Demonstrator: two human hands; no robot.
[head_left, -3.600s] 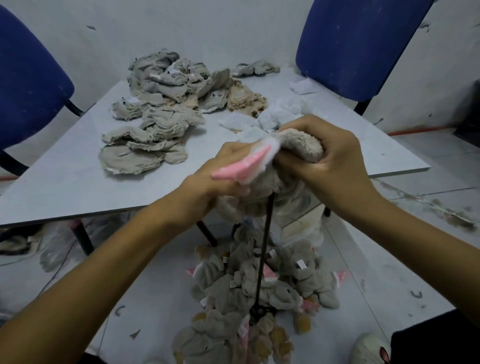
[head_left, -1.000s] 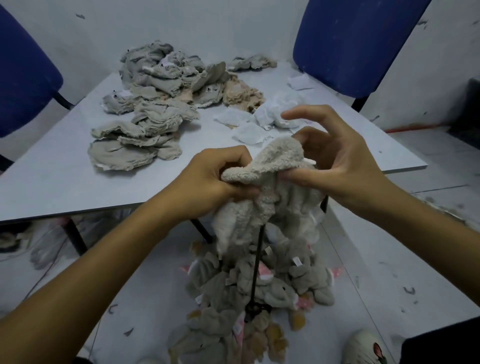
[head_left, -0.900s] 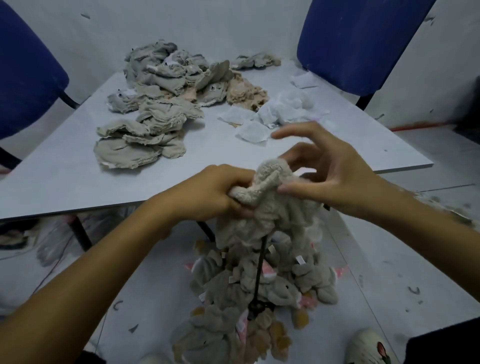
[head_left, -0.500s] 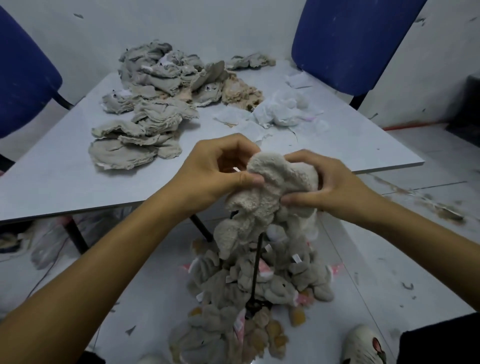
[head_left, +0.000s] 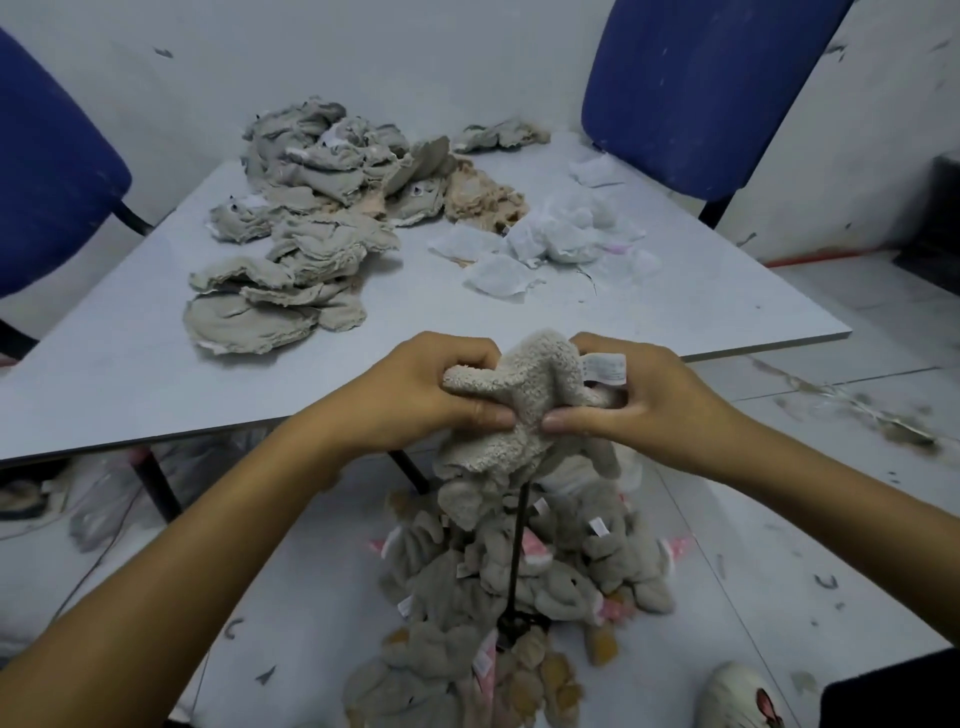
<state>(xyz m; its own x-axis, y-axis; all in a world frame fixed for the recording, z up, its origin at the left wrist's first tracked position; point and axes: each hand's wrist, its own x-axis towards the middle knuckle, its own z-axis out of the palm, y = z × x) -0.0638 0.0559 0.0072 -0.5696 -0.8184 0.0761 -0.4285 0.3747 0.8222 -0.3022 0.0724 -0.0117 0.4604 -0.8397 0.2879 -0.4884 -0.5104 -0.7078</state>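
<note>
Both hands are clamped on the same grey fuzzy plush skin (head_left: 524, 395), right in front of the table edge. The left hand (head_left: 431, 395) has its fingers curled over the top of the plush with the thumb pinching underneath. The right hand (head_left: 639, 400) does the same from the other side, and the two thumbs almost meet in the middle. A little white tag (head_left: 605, 368) sticks out of the plush just by the right hand's fingers.

Straight below the hands a thin black rod (head_left: 517, 545) runs down from under the plush into a heap of plush pieces (head_left: 519, 587) on the floor, mostly grey with a few pink and tan bits.

Beyond the left hand, on the table (head_left: 156, 364), there's a stack of flat grey pieces (head_left: 291, 275). Beyond the right hand lie crumpled white scraps (head_left: 556, 234), and further back stands a blue chair (head_left: 691, 88). A white shoe (head_left: 737, 696) peeks in below the right forearm.
</note>
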